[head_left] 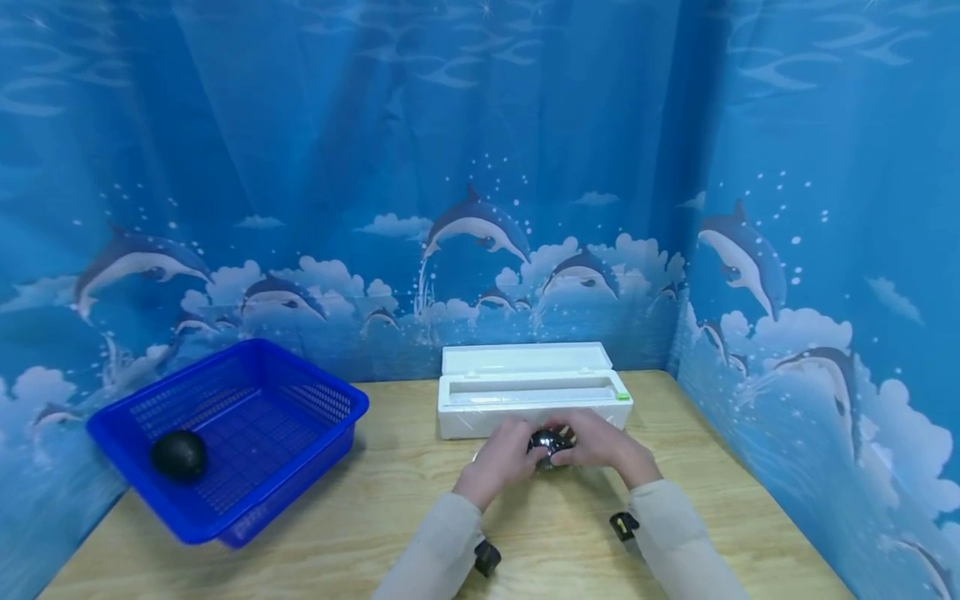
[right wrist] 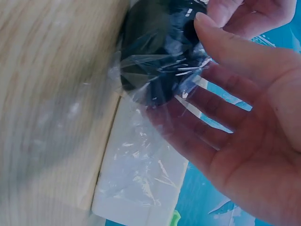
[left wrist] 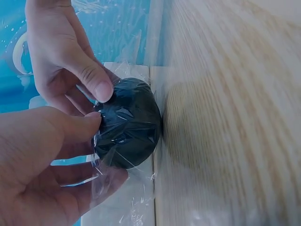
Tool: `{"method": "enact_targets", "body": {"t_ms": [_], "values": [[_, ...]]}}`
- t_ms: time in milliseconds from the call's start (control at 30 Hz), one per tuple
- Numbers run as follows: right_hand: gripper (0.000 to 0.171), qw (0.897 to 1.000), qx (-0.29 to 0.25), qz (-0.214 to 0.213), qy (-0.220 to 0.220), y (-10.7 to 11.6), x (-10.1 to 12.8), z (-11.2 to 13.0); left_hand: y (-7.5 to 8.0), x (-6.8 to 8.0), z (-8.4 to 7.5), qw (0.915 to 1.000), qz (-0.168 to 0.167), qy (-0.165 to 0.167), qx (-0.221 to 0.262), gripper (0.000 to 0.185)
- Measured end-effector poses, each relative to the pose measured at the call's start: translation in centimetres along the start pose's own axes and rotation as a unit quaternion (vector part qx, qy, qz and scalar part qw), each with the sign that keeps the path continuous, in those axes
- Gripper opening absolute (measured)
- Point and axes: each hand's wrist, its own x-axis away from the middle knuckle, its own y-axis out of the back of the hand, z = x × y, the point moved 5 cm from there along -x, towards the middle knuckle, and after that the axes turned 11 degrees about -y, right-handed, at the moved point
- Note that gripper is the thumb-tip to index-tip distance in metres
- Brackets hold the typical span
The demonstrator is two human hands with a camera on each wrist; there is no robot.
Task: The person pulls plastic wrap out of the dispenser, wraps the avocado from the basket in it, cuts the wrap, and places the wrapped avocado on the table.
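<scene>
From the head camera, both hands meet near the middle of the wooden table (head_left: pixel 375 500), just in front of the white film dispenser box (head_left: pixel 532 392) that sits open toward the far edge; the left hand (head_left: pixel 498 462) and right hand (head_left: pixel 600 446) close together around a dark ball (head_left: pixel 547 440). A blue basket (head_left: pixel 300 450) stands at the table's left edge with a second dark ball (head_left: pixel 178 454) inside. The left wrist view shows the ball (left wrist: pixel 129 122) covered in clear cling film (left wrist: pixel 108 183), the left hand's thumb and fingers curled against it. The right wrist view shows the right hand (right wrist: pixel 244 127) pinching film (right wrist: pixel 155 165) over the ball (right wrist: pixel 155 56), with thumb above and fingers beneath.
</scene>
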Motion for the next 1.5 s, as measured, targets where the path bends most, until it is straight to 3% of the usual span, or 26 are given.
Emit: {"method": "enact_targets", "body": {"t_ms": [200, 400, 567, 767, 1033, 1333, 1500], "values": [[0.043, 1.000, -0.011, 0.013, 0.015, -0.2, -0.3, -0.2, -0.2, 0.0, 0.1, 0.9999, 0.003, 0.012, 0.009, 0.030], [0.044, 0.999, -0.015, 0.015, 0.038, -0.3, -0.3, -0.6, -0.3, -0.1, 0.2, 1.0000, -0.005, 0.002, 0.002, 0.029], [0.045, 0.999, -0.023, 0.013, 0.024, -0.3, -0.3, -0.7, -0.2, 0.1, 0.4, 0.9990, -0.010, 0.019, 0.040, 0.033], [0.045, 0.999, -0.032, 0.016, 0.008, -0.3, -0.4, -0.8, 0.3, 0.2, 0.5, 0.9963, -0.035, 0.015, 0.077, 0.029], [0.044, 0.999, -0.038, 0.030, -0.021, -0.2, -0.4, -1.1, 0.1, 0.1, 1.0, 0.9918, -0.025, 0.046, 0.117, 0.023], [0.044, 0.999, -0.040, 0.032, 0.009, -0.5, -0.4, -1.2, 0.4, 0.1, 1.0, 0.9924, -0.028, 0.043, 0.112, 0.023], [0.047, 0.998, -0.049, 0.038, 0.001, -0.6, -0.4, -1.3, 0.5, 0.2, 1.0, 0.9928, -0.027, 0.035, 0.112, 0.026]]}}
